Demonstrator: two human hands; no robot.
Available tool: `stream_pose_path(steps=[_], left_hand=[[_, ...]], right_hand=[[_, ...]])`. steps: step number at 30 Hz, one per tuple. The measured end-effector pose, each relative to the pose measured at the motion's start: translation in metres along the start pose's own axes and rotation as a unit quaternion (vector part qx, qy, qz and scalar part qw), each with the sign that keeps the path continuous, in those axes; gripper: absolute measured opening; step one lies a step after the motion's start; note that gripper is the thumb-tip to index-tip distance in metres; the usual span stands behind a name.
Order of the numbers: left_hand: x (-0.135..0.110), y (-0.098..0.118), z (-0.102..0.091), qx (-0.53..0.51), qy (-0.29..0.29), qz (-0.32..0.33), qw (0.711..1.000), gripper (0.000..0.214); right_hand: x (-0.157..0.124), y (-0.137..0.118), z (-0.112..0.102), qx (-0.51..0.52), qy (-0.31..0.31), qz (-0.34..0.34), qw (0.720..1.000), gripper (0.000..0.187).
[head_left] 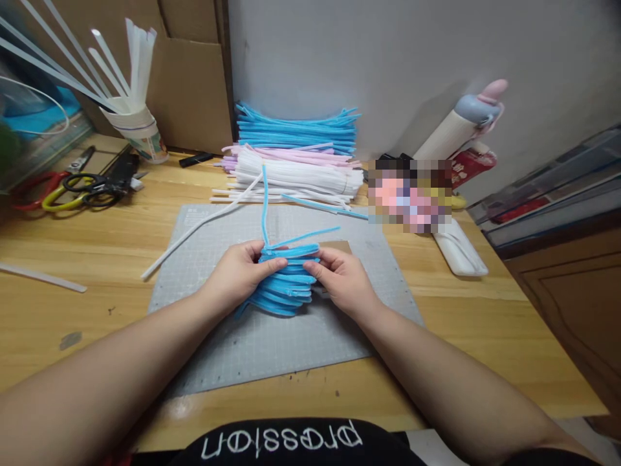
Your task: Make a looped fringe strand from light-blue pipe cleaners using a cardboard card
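Both hands hold a rounded piece made of blue pipe cleaners (291, 288), bent into stacked rows, above a grey cutting mat (204, 349). My left hand (242, 272) is closed on its left side, thumb lying across the front. On the right edge, my right hand (342, 275) pinches the upper rows between thumb and fingers. Two loose blue ends stick out from the top left corner, one upward and one to the right. Part of a brown cardboard piece (339, 246) shows behind my right hand. A white pipe cleaner (194, 226) lies slanted across the mat's left edge.
Bundles of blue pipe cleaners (295, 134) and white pipe cleaners (295, 175) lie by the wall, pink ones between. Scissors (63, 191) and a paper cup (140, 133) of white strips stand left. A bottle (446, 129), a blurred patch and a white case (458, 247) are right.
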State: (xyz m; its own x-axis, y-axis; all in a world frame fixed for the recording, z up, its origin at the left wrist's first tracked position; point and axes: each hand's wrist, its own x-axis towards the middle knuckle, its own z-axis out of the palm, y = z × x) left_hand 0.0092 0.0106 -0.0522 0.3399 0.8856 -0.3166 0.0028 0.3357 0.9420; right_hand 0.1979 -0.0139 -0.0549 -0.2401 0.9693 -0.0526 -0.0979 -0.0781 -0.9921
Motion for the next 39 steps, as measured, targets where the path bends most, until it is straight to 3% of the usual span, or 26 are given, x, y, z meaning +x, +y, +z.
stream_pose_path(steps=[6, 12, 20, 25, 30, 39], left_hand=[[0.002, -0.001, -0.005, 0.052, 0.037, 0.000, 0.998, 0.039], [0.005, -0.001, -0.009, 0.081, 0.064, -0.001, 0.995, 0.045], [0.006, -0.002, -0.009, 0.094, 0.047, 0.017, 0.994, 0.041], [0.006, -0.003, -0.010, 0.073, 0.041, -0.004, 0.997, 0.041], [0.007, -0.001, -0.010, 0.025, 0.043, -0.024, 0.998, 0.040], [0.006, -0.001, -0.011, 0.031, 0.040, -0.033, 0.998, 0.038]], right_hand=[[0.001, 0.006, -0.004, -0.044, 0.058, 0.014, 0.997, 0.030], [0.001, 0.009, -0.004, -0.033, 0.046, -0.003, 0.998, 0.033], [0.000, 0.007, -0.006, -0.122, 0.056, -0.038, 0.990, 0.020], [-0.001, 0.007, -0.006, -0.093, 0.066, -0.050, 0.992, 0.028], [-0.001, 0.006, -0.007, -0.149, 0.065, -0.078, 0.984, 0.023], [-0.001, 0.011, -0.012, -0.210, 0.027, -0.095, 0.973, 0.024]])
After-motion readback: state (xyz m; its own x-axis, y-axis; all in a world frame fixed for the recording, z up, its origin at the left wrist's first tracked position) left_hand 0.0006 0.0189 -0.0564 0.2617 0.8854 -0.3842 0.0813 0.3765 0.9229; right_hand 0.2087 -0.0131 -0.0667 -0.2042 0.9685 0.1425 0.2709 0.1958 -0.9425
